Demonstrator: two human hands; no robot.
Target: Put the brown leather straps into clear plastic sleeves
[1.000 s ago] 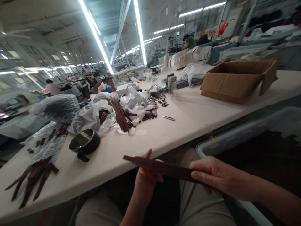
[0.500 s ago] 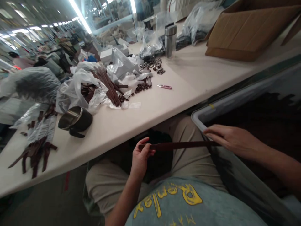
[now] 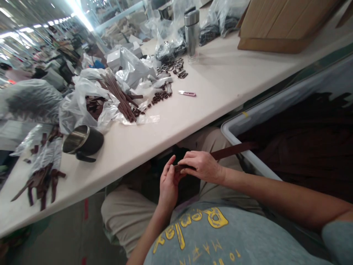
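Note:
A long dark brown strap [image 3: 234, 150] runs from my hands out over the rim of the grey bin at the right. My left hand [image 3: 168, 184] pinches its near end above my lap. Beside it, my right hand [image 3: 202, 166] has its fingers closed on the same strap, close to the left fingertips. The exact shape of the strap's end is partly hidden by my fingers.
On the white table [image 3: 209, 92] lie small snips [image 3: 187, 94], dark rings and buckles [image 3: 180, 70], brown straps [image 3: 118, 94] in plastic, a black mug [image 3: 89, 141] and a steel bottle [image 3: 192, 35]. A cardboard box [image 3: 275, 22] stands behind the bin [image 3: 234, 136].
My right hand has moved left along the strap, up to my left hand. The strap's far part now slants up to the bin. The view has shifted slightly.

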